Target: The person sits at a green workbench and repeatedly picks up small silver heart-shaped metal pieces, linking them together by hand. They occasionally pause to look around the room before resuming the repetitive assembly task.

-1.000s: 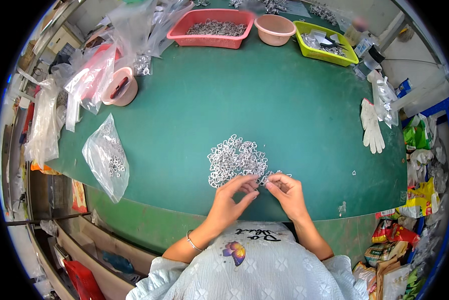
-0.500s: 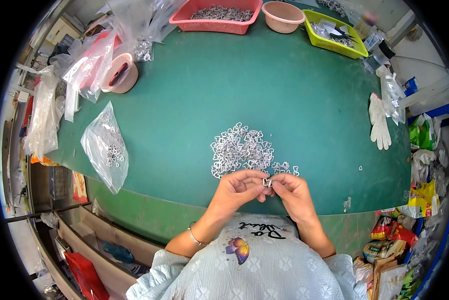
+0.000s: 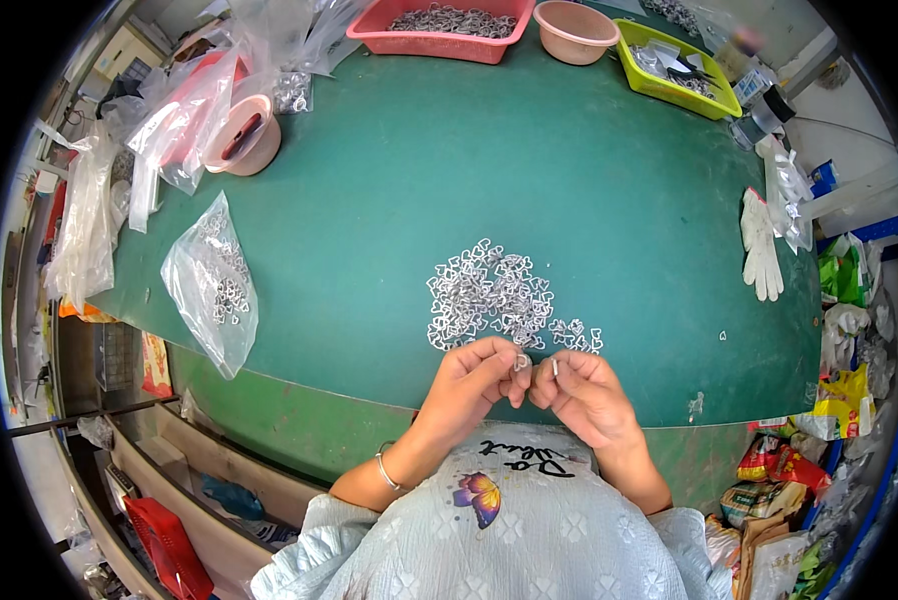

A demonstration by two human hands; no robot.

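My left hand point(image 3: 474, 378) pinches a small silver heart-shaped metal ring point(image 3: 521, 362) between thumb and fingers. Close beside it, my right hand point(image 3: 587, 393) is closed on another small silver metal piece point(image 3: 556, 368), seen nearly edge-on. Both hands hover over the near edge of the green table. Just beyond the fingertips lies a heap of heart-shaped metal rings point(image 3: 489, 297), with a smaller cluster of rings point(image 3: 576, 336) at its right. A single ring point(image 3: 723, 336) lies far off to the right.
A clear plastic bag point(image 3: 212, 290) holding rings lies at the left. Along the back stand a red tray point(image 3: 439, 45) of metal pieces, a pink bowl point(image 3: 575, 35) and a yellow-green tray point(image 3: 674, 92). Another pink bowl point(image 3: 259, 155) sits back left; a white glove point(image 3: 760, 250) lies right.
My hands, which met at the metal pieces between them, have drawn slightly apart, each keeping one piece. The right hand has turned. The whole view has shifted a little.
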